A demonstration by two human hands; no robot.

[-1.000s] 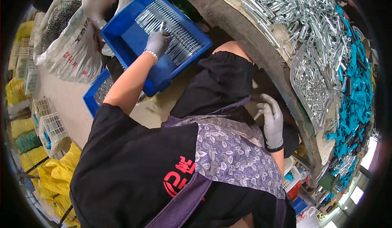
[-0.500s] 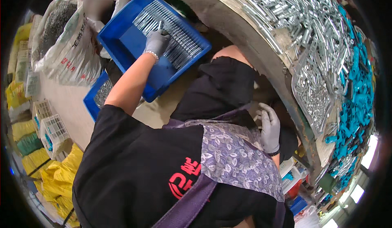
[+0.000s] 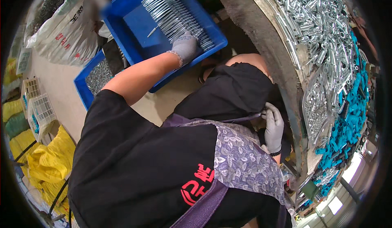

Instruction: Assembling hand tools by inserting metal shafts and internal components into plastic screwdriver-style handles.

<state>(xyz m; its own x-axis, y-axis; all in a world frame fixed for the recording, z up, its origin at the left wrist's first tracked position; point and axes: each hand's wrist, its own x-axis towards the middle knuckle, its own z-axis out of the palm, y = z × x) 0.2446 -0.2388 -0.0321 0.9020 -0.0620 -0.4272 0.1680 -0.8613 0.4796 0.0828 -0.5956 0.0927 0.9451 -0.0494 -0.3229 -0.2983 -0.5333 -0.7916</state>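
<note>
R hand (image 3: 273, 126), gloved, rests by the lap at the bench (image 3: 267, 32) edge, fingers loosely curled, nothing visibly held. L hand (image 3: 185, 46), gloved, reaches out, fingers bent down on the metal rods (image 3: 175, 12) lined up in the blue tray (image 3: 134, 24); grip can't tell. White sack (image 3: 65, 32) beyond, left.

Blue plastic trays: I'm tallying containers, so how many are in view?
2. One large blue plastic tray under the gloved left hand; a second blue tray lower left, partly hidden.

left hand (image 3: 185, 46) slid to metal rods' (image 3: 175, 14) near end, blue tray (image 3: 134, 28) closer
</note>
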